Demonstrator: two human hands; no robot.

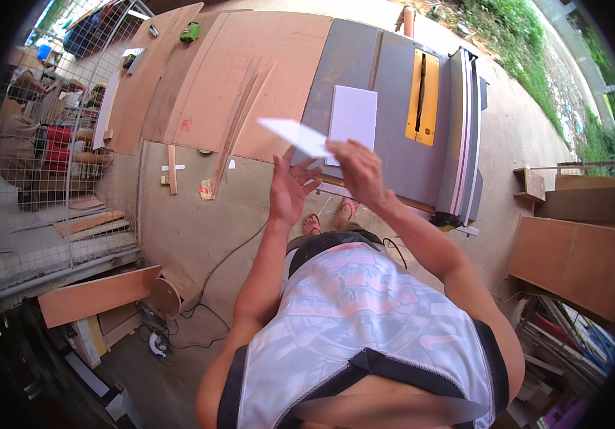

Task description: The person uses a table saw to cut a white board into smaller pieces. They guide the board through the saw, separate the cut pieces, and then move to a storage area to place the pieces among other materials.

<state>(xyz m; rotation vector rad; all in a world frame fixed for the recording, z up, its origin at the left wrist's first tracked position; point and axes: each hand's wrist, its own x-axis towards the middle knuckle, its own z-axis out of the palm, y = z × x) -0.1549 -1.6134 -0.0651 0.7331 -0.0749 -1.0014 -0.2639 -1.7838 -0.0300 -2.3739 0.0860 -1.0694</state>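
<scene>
My right hand is closed on the near right corner of a small white panel, which it holds up tilted above the table edge. Just below that panel, my left hand has its palm turned up and its fingers apart; whether its fingertips touch the panel I cannot tell. Beyond my right hand, a second white panel lies flat on the grey top of a table saw. A yellow insert with a dark slot is set into the saw top.
Plywood sheets extend left of the saw, with long wood strips and a green tool on them. The saw's fence rail runs along the right. A black cable crosses the floor near a circular saw. Wire mesh stands left.
</scene>
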